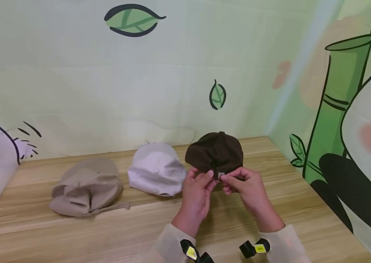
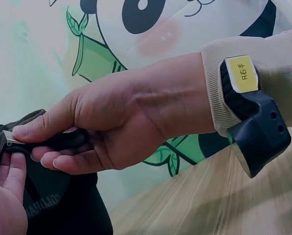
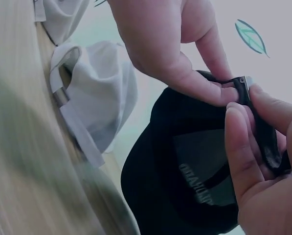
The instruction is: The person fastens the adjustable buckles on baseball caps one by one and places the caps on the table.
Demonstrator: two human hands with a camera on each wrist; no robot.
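Note:
Both hands hold a dark brown baseball cap (image 1: 216, 151) by its back strap, above the table at the right of the head view. My left hand (image 1: 198, 193) grips the strap on the left of a small silver metal buckle (image 3: 247, 81). With thumb and fingers, my right hand (image 1: 249, 188) pinches the strap (image 3: 265, 142) at the buckle's right; its tail runs back under the fingers. Faint lettering shows on the cap's inner lining (image 3: 199, 161) in the right wrist view. Part of the strap is hidden by the fingers.
A white cap (image 1: 155, 170) sits on the wooden table (image 1: 113, 233) left of the hands. Farther left lies a beige cap (image 1: 88, 186), its strap stretched out to the right. Behind the table stands a printed backdrop (image 1: 73, 91) with leaves, bamboo and pandas.

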